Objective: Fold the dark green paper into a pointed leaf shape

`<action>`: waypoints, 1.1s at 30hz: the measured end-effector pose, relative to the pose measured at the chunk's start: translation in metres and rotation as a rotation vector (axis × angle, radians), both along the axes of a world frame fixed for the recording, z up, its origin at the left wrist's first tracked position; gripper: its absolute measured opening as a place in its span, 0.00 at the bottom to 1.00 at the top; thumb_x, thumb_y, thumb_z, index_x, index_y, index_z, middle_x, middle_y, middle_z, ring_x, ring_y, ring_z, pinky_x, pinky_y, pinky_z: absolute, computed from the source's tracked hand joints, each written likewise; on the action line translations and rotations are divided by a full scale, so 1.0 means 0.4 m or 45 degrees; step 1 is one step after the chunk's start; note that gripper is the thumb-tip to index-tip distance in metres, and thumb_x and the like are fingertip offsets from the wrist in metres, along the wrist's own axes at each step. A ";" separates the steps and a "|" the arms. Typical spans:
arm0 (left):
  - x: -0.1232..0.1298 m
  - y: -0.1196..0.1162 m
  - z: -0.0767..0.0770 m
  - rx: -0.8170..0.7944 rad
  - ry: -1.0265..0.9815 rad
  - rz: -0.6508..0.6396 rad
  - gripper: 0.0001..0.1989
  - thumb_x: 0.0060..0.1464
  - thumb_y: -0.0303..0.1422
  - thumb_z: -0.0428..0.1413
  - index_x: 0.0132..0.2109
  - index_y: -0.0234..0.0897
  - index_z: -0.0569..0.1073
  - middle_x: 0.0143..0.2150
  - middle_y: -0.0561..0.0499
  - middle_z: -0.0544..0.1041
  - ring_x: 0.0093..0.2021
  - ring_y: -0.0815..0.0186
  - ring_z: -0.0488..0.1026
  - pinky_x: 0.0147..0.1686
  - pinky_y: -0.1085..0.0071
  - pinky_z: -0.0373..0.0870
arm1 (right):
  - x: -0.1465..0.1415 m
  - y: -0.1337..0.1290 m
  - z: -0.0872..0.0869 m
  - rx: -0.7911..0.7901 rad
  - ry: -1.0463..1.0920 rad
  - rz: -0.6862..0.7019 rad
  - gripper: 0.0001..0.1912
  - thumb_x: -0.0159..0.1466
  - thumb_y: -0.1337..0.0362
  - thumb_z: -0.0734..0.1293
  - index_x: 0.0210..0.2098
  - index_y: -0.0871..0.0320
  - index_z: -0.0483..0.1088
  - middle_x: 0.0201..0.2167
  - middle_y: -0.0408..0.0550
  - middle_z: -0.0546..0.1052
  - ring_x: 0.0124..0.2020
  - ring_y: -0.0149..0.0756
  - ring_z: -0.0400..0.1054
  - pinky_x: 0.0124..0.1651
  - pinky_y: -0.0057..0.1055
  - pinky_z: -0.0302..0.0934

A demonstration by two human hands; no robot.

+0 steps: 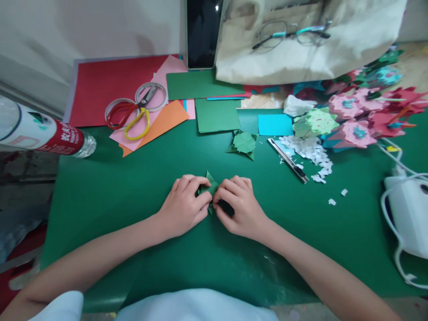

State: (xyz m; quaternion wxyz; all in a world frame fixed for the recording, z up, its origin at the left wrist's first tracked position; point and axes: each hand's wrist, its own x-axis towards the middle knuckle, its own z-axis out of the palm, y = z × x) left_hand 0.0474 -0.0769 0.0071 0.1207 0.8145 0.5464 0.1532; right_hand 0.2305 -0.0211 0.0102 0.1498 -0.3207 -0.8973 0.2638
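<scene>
A small piece of folded green paper (210, 182) is between my two hands near the middle of the table. My left hand (187, 203) grips it from the left, fingers curled over its edge. From the right, my right hand (238, 203) pinches the same paper with bent fingers. Most of the paper is hidden behind the fingers, so its full shape cannot be seen. Just beyond my hands lies a folded green paper turtle (244, 142). A stack of square green paper (217, 117) lies behind it.
Scissors (133, 107) lie on coloured paper at the back left, near a water bottle (50, 133). A utility knife (288, 161) rests beside white paper scraps (316, 151). Paper flowers (354, 107), a corded white device (408, 214), a phone (203, 33) and glasses (290, 33) also surround the workspace.
</scene>
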 end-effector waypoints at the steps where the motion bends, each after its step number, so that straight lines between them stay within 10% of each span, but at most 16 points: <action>1: 0.000 0.000 0.001 -0.007 0.000 0.000 0.05 0.58 0.32 0.51 0.38 0.39 0.71 0.52 0.47 0.68 0.51 0.56 0.61 0.45 0.59 0.62 | 0.001 -0.001 0.001 -0.001 -0.014 -0.020 0.04 0.61 0.66 0.61 0.30 0.57 0.66 0.30 0.45 0.67 0.35 0.36 0.57 0.41 0.37 0.47; 12: 0.003 -0.004 0.003 -0.036 0.088 -0.007 0.08 0.56 0.32 0.52 0.44 0.43 0.71 0.57 0.44 0.64 0.56 0.52 0.58 0.48 0.55 0.60 | 0.010 0.005 0.014 0.045 -0.244 -0.103 0.08 0.61 0.59 0.63 0.39 0.53 0.67 0.51 0.54 0.60 0.52 0.50 0.53 0.48 0.46 0.48; 33: -0.012 0.005 0.005 -0.069 0.045 -0.012 0.11 0.54 0.30 0.52 0.45 0.46 0.71 0.56 0.44 0.63 0.54 0.51 0.58 0.44 0.54 0.60 | 0.029 0.035 0.022 -0.072 -0.283 -0.009 0.09 0.64 0.63 0.62 0.44 0.49 0.66 0.54 0.51 0.61 0.52 0.46 0.55 0.48 0.43 0.50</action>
